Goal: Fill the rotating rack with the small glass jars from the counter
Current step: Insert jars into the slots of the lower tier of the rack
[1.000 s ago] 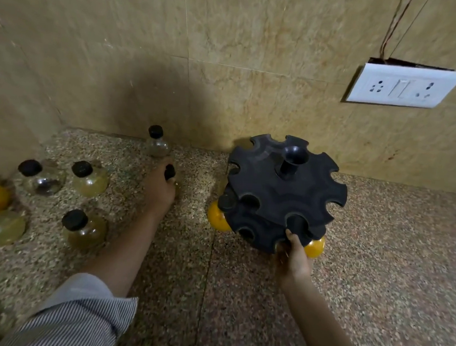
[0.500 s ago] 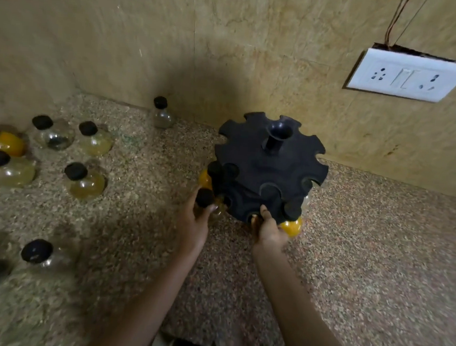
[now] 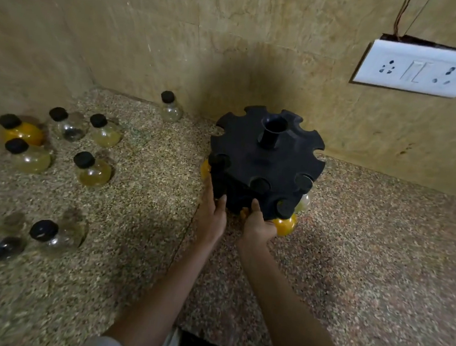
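Black notched rack [image 3: 266,165] (amber jars [image 3: 285,225] slotted below); my left hand [image 3: 212,215] and right hand [image 3: 258,225] grip its lower tier

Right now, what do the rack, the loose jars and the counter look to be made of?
Rack: matte black, moulded-looking notches, probably plastic. Jars, like the one by the wall: clear glass by their see-through bulbs and glints, with dull black caps of unclear material. Counter: speckled polished stone, possibly granite.
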